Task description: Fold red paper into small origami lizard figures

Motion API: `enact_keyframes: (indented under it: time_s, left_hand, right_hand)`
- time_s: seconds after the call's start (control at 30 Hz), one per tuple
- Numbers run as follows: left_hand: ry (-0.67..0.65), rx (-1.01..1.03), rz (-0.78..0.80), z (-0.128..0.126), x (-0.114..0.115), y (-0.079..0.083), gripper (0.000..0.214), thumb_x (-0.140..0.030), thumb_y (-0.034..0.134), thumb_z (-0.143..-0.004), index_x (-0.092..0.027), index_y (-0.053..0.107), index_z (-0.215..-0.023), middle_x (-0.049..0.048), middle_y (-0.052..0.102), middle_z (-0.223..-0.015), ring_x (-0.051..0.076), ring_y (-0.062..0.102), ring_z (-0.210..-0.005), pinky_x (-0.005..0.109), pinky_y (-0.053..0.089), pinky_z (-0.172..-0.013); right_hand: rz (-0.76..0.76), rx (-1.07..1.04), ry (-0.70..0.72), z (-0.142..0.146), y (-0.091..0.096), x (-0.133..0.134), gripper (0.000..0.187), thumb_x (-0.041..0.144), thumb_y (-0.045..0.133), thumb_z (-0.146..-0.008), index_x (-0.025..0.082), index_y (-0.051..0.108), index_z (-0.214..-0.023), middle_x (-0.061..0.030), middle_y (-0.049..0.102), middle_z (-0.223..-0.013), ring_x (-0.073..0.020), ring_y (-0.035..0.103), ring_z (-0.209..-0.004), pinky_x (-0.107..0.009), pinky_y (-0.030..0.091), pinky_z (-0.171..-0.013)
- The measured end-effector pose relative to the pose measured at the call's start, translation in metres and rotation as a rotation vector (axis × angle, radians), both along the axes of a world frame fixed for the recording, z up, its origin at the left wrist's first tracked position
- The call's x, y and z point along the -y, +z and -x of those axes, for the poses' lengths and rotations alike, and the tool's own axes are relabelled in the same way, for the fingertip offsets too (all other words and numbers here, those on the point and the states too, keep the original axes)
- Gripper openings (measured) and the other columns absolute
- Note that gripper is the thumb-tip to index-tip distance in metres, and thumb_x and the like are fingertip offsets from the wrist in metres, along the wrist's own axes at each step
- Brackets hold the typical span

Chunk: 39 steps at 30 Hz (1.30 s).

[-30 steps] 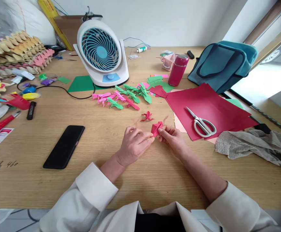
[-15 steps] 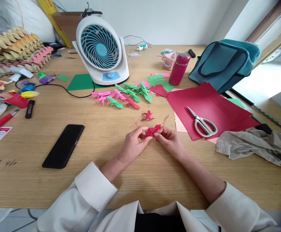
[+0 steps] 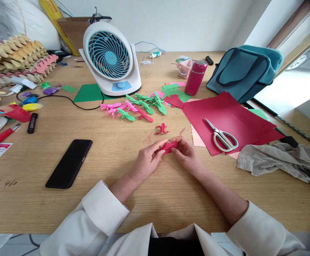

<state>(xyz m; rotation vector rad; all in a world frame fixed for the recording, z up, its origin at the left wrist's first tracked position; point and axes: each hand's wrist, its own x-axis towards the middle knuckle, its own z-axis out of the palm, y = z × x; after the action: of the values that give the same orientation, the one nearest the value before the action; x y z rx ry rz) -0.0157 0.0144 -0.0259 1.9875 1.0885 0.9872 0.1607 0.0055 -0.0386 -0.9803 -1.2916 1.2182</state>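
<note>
A small red folded paper piece (image 3: 168,146) lies low over the wooden table (image 3: 117,149), pinched from both sides. My left hand (image 3: 146,161) grips its left end with thumb and fingers. Its right end sits between the closed fingers of my right hand (image 3: 188,154). Just beyond them rests a finished red origami figure (image 3: 162,128).
A row of pink and green origami figures (image 3: 133,106) lies before a white and blue desk fan (image 3: 110,57). Red paper sheets (image 3: 229,119) carry scissors (image 3: 221,135). A black phone (image 3: 69,163) lies left, a grey cloth (image 3: 280,160) right, a teal bag (image 3: 244,71) and red bottle (image 3: 195,76) behind.
The red piece went from standing upright between my fingertips to lying flat and low. Both hands have closed in on it and pressed it down.
</note>
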Motion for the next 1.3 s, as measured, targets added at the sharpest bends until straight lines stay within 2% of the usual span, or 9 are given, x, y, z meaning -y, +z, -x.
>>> enact_keyframes:
  time_s: [0.2, 0.33, 0.53, 0.63, 0.77, 0.87, 1.1, 1.2, 1.3]
  left_hand:
    - [-0.034, -0.029, 0.039, 0.001, 0.003, 0.005, 0.038, -0.02, 0.041, -0.099, -0.019, 0.056, -0.133, 0.0018, 0.074, -0.085, 0.008, 0.064, -0.059, 0.017, 0.052, -0.066]
    - [-0.046, -0.034, 0.034, 0.001, 0.004, 0.009, 0.038, -0.022, 0.039, -0.1, -0.019, 0.055, -0.134, 0.0037, 0.074, -0.095, 0.008, 0.066, -0.06, 0.018, 0.053, -0.068]
    - [-0.075, -0.022, 0.051, 0.002, 0.004, 0.008, 0.039, -0.027, 0.036, -0.101, -0.018, 0.051, -0.136, 0.0058, 0.074, -0.099, 0.011, 0.068, -0.066, 0.02, 0.053, -0.068]
    - [-0.095, -0.019, 0.068, 0.002, 0.003, 0.006, 0.044, -0.032, 0.046, -0.098, -0.018, 0.046, -0.139, 0.0069, 0.073, -0.104, 0.012, 0.069, -0.071, 0.02, 0.053, -0.066]
    - [-0.04, -0.027, 0.025, 0.0, 0.002, 0.001, 0.05, -0.026, 0.065, -0.085, -0.019, 0.052, -0.133, 0.0094, 0.068, -0.119, 0.017, 0.068, -0.094, 0.023, 0.054, -0.076]
    - [-0.018, 0.012, 0.065, -0.002, 0.0, -0.001, 0.05, -0.019, 0.065, -0.083, -0.021, 0.053, -0.131, 0.0082, 0.068, -0.117, 0.017, 0.067, -0.094, 0.024, 0.055, -0.077]
    - [-0.052, 0.143, 0.222, -0.003, -0.001, -0.003, 0.054, -0.017, 0.06, -0.083, -0.019, 0.047, -0.136, 0.0046, 0.068, -0.102, 0.013, 0.065, -0.088, 0.021, 0.054, -0.074]
    - [-0.074, 0.174, 0.257, -0.004, -0.002, -0.003, 0.044, -0.016, 0.058, -0.083, -0.017, 0.054, -0.128, 0.0068, 0.067, -0.113, 0.014, 0.065, -0.094, 0.021, 0.054, -0.076]
    - [-0.078, 0.129, 0.25, -0.004, -0.002, -0.001, 0.033, -0.015, 0.056, -0.083, -0.015, 0.06, -0.115, 0.0073, 0.068, -0.108, 0.015, 0.065, -0.092, 0.022, 0.053, -0.076]
  right_hand:
    - [-0.013, 0.066, -0.05, 0.0, -0.005, 0.001, 0.015, 0.026, 0.057, -0.087, 0.024, 0.056, -0.102, -0.0025, 0.06, -0.092, -0.0169, 0.059, -0.082, -0.033, 0.05, -0.077]
    - [-0.028, 0.072, -0.059, 0.0, -0.006, 0.001, 0.012, 0.026, 0.057, -0.088, 0.024, 0.057, -0.1, -0.0025, 0.06, -0.092, -0.017, 0.059, -0.081, -0.033, 0.05, -0.076]
    - [-0.071, 0.043, -0.058, 0.0, -0.008, 0.0, 0.012, 0.03, 0.06, -0.089, 0.023, 0.058, -0.098, -0.0018, 0.059, -0.088, -0.0155, 0.057, -0.075, -0.031, 0.049, -0.072]
    - [-0.058, 0.05, -0.078, -0.001, -0.01, 0.0, 0.015, 0.034, 0.062, -0.088, 0.023, 0.059, -0.097, -0.002, 0.06, -0.088, -0.0156, 0.056, -0.076, -0.031, 0.049, -0.072]
    - [-0.046, 0.067, -0.087, -0.001, -0.01, 0.0, 0.02, 0.04, 0.064, -0.087, 0.023, 0.06, -0.097, -0.0022, 0.06, -0.087, -0.016, 0.055, -0.076, -0.031, 0.048, -0.072]
    - [-0.041, 0.061, -0.089, 0.0, -0.007, 0.001, 0.021, 0.041, 0.063, -0.088, 0.023, 0.059, -0.095, -0.0021, 0.059, -0.084, -0.016, 0.055, -0.075, -0.03, 0.046, -0.071]
    - [-0.005, 0.077, -0.102, 0.002, -0.002, 0.002, 0.025, 0.046, 0.061, -0.089, 0.022, 0.058, -0.084, 0.0002, 0.055, -0.074, -0.0144, 0.05, -0.067, -0.028, 0.042, -0.062]
    - [0.019, 0.081, -0.087, 0.001, -0.005, 0.002, 0.026, 0.046, 0.061, -0.089, 0.022, 0.057, -0.081, 0.0012, 0.053, -0.07, -0.0136, 0.048, -0.063, -0.027, 0.041, -0.059]
    - [0.029, 0.097, -0.086, 0.001, -0.008, 0.002, 0.026, 0.046, 0.063, -0.087, 0.022, 0.056, -0.082, 0.0014, 0.054, -0.07, -0.0131, 0.047, -0.061, -0.027, 0.042, -0.058]
